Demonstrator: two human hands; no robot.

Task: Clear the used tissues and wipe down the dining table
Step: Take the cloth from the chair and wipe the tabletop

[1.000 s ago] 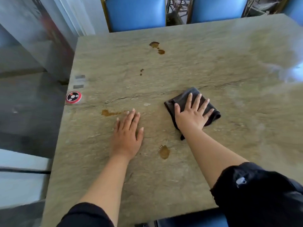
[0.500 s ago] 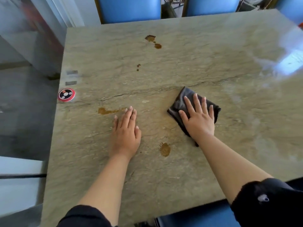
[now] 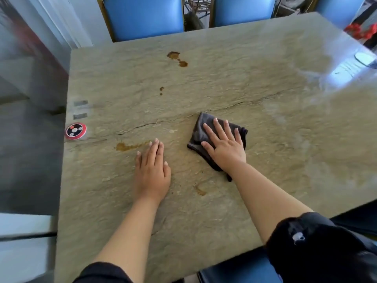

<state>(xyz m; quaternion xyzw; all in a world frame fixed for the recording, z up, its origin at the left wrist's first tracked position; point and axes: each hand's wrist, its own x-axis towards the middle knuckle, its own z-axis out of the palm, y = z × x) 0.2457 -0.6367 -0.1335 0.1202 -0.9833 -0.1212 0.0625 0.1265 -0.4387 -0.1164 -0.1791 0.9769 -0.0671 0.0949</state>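
Observation:
A stone-patterned dining table (image 3: 265, 82) fills the view. My right hand (image 3: 224, 146) lies flat with straight fingers on a folded dark cloth (image 3: 199, 129), pressing it to the tabletop near the middle. My left hand (image 3: 152, 170) rests flat on the bare table to the cloth's left. Brown stains mark the surface: one (image 3: 125, 146) just left of my left fingertips, a faint smear (image 3: 200, 190) between my forearms, small drops (image 3: 161, 90) further back, and two blotches (image 3: 177, 58) near the far edge. No tissues are in sight.
A round red-and-black disc (image 3: 75, 130) and two grey strips (image 3: 80, 109) lie at the table's left edge. Blue chairs (image 3: 142, 17) stand at the far side, another blue seat (image 3: 240, 270) sits below the near edge. Something red (image 3: 361, 30) lies at the far right corner.
My right hand has slid the cloth a little and its fingers have drawn closer together. The stain between my forearms has thinned from a round blot to a faint smear. My left hand stays put.

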